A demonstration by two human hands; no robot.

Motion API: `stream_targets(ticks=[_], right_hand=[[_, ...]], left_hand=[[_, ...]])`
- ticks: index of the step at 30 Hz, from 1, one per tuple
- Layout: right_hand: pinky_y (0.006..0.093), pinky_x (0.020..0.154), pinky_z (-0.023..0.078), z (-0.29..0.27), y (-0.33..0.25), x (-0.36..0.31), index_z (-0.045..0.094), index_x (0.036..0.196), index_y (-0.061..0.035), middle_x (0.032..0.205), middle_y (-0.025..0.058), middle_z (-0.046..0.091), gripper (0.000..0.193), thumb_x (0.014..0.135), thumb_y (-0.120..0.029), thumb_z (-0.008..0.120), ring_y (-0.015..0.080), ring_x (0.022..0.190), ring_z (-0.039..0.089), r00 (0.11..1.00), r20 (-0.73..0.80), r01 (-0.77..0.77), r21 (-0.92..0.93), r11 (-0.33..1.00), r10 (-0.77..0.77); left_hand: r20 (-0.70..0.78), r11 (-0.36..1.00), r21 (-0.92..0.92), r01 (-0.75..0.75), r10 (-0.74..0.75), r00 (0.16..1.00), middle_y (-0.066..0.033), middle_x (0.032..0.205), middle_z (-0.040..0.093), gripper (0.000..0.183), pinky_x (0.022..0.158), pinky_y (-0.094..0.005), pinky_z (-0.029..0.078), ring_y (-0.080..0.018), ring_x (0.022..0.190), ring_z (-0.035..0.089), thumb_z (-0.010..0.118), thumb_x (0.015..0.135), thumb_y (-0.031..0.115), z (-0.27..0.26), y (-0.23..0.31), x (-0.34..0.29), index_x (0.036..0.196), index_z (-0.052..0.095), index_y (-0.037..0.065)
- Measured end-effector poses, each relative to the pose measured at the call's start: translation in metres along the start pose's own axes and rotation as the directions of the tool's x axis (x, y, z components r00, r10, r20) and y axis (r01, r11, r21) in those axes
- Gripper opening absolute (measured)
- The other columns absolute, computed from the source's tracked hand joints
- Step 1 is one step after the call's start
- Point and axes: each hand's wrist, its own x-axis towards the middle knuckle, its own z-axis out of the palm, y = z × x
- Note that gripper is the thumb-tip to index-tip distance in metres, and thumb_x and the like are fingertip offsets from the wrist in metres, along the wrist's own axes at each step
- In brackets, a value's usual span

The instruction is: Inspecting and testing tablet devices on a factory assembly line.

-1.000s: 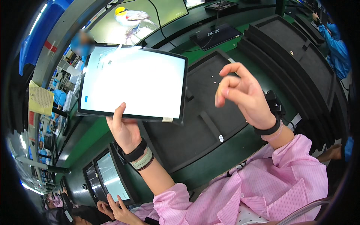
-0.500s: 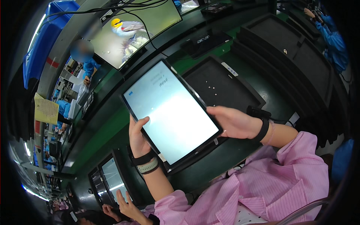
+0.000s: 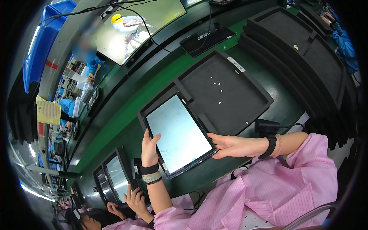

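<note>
A black-rimmed tablet with a bright, nearly white screen lies tilted across the near-left part of a black foam tray. By its left edge I hold it with my left hand, the thumb up at the screen's border. My right hand grips the lower right edge, its fingers partly hidden under the tablet. Small pale bits are scattered in the tray's larger compartment. Whether the tablet rests on the tray's floor, I cannot tell.
Stacked black foam trays rise at the right. A monitor and a dark flat panel stand behind, with cables hanging in front. At lower left, another person's hand is beside a tray of tablets.
Both hands have lowered the tablet toward me, down onto the near-left part of the tray. The small text on its screen has shifted from the far end to the near end.
</note>
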Motion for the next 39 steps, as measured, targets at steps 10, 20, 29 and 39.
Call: stream_targets(ticks=[10, 20, 29, 39], right_hand=[[0.0309, 0.065, 0.051, -0.005, -0.031, -0.009, 0.002, 0.138, 0.0045, 0.091, 0.0185, 0.063, 0.078, 0.083, -0.015, 0.053, 0.0257, 0.061, 0.063, 0.981, 0.059, -0.116, -0.597, 0.794, 0.187], [0.0395, 0.075, 0.049, -0.017, -0.030, -0.013, 0.030, 0.127, -0.0031, 0.098, 0.0229, 0.060, 0.053, 0.082, -0.016, 0.055, 0.0345, 0.090, 0.061, 0.932, -0.006, 0.183, -0.856, 0.484, -0.363], [0.0394, 0.079, 0.047, -0.022, -0.033, 0.003, 0.039, 0.119, -0.0017, 0.099, 0.0206, 0.058, 0.044, 0.081, -0.015, 0.057, 0.0333, 0.094, 0.058, 0.923, -0.038, 0.176, -0.844, 0.507, -0.384], [0.0428, 0.081, 0.044, -0.043, -0.072, 0.117, 0.045, 0.103, 0.0018, 0.094, 0.0177, 0.061, 0.027, 0.077, -0.003, 0.046, 0.0358, 0.092, 0.055, 0.746, 0.152, 0.289, -0.951, 0.111, -0.649]], left_hand=[[-0.145, 0.661, 0.713, -0.237, 0.469, 0.871, -0.0166, 0.124, 0.047, 0.039, 0.089, -0.0349, 0.037, -0.0288, 0.113, 0.045, 0.056, 0.082, 0.007, 0.014, 0.007, -0.079, 0.120, 0.047, 0.001], [-0.509, 0.761, 0.649, -0.018, 0.451, 0.733, -0.0055, 0.084, 0.049, 0.009, 0.061, -0.0269, 0.037, -0.0150, 0.072, 0.047, 0.059, 0.081, 0.008, 0.033, -0.066, -0.143, 0.088, 0.059, 0.002], [-0.572, 0.977, 0.157, -0.145, 0.210, 0.793, -0.0008, 0.067, 0.045, 0.016, 0.052, -0.0206, 0.032, -0.0060, 0.059, 0.039, 0.056, 0.086, 0.008, 0.032, -0.078, -0.144, 0.075, 0.049, 0.000], [-0.267, 0.564, 0.790, -0.242, 0.672, 0.691, -0.0094, 0.081, 0.053, 0.003, 0.068, -0.0322, 0.039, -0.0223, 0.074, 0.049, 0.056, 0.080, 0.003, 0.004, -0.019, -0.123, 0.079, 0.054, 0.000]])
